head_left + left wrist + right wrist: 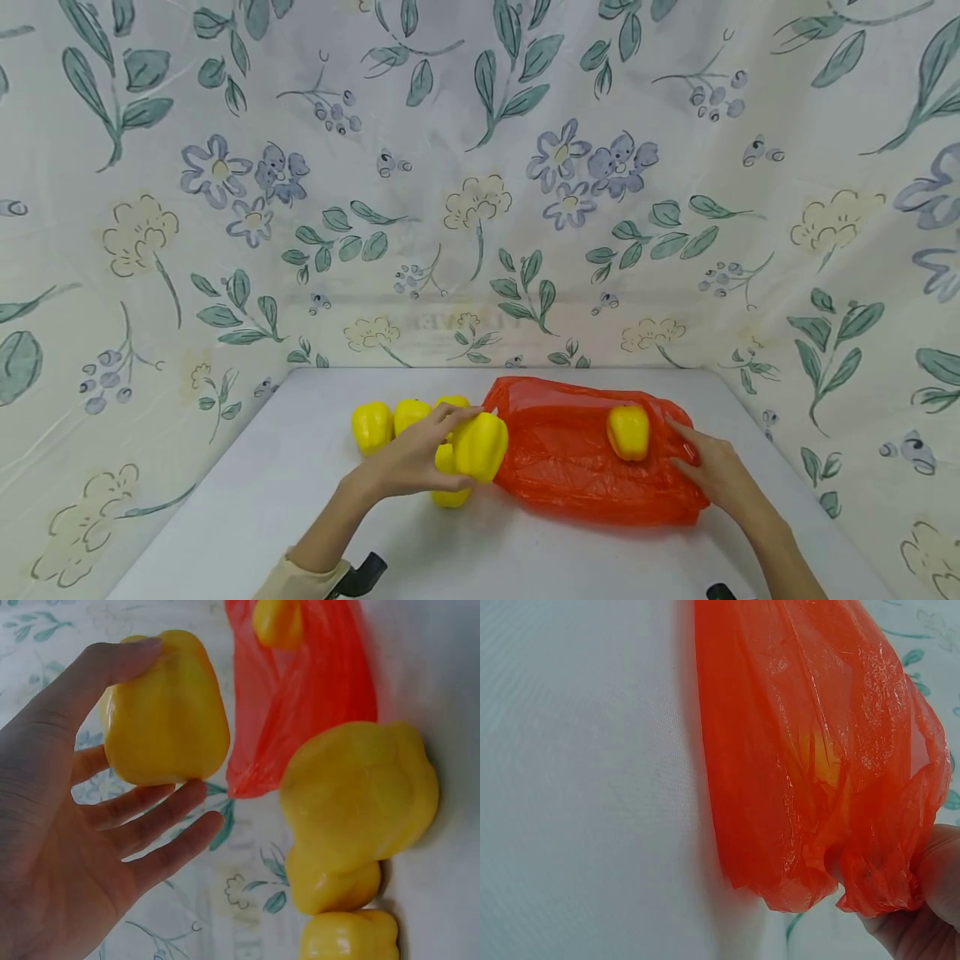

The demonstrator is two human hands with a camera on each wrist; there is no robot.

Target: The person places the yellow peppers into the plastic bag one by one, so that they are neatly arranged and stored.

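A yellow bell pepper [482, 447] is pinched between the thumb and fingers of my left hand [415, 454], raised near the left end of a red plastic bag [558, 483]. The left wrist view shows the same bell pepper [166, 712] with the thumb on one side and fingertips on the other. My right hand [720, 473] grips the bag's right end; in the right wrist view the crumpled film of the bag [780, 787] bunches at the thumb and fingers. Another bell pepper [628, 432] shows at the bag's right part, its yellow seen through the film in the right wrist view.
Several more yellow bell peppers [372, 427] sit on the white table [247, 508] left of the bag, partly behind my left hand. A floral-print cloth [480, 208] hangs behind the table and along its sides.
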